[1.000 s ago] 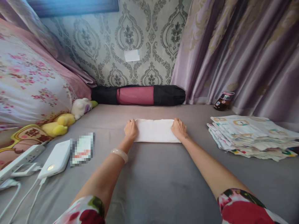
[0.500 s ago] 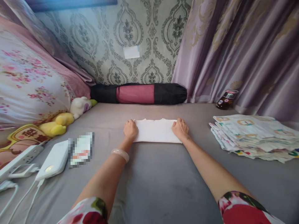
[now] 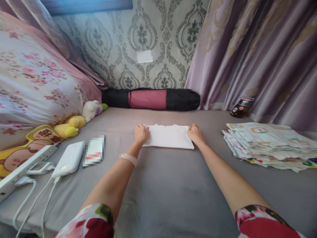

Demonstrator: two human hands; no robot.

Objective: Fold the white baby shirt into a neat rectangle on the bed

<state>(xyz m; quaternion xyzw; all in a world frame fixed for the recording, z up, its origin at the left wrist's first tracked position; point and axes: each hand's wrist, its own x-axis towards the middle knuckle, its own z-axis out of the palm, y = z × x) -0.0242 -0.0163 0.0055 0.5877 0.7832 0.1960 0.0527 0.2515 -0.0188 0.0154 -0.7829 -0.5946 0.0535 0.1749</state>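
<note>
A white cloth, folded into a flat rectangle, lies in the middle of the grey bed sheet. At its left end my left hand is closed with the fingers pinching the edge; a pale bangle circles that wrist. My right hand grips the upper right corner in the same way. The cloth's lower right corner shows free of the hand. Its top edge looks slightly uneven.
A stack of folded printed cloths sits on the right, with a dark jar behind it. To the left are a power strip, a white power bank with cables, and plush toys. A black-and-pink roll bag lies along the wall.
The view has shifted a little to the left. My right hand has moved up toward the cloth's top right corner, uncovering more of its right edge. Both hands still hold the cloth.
</note>
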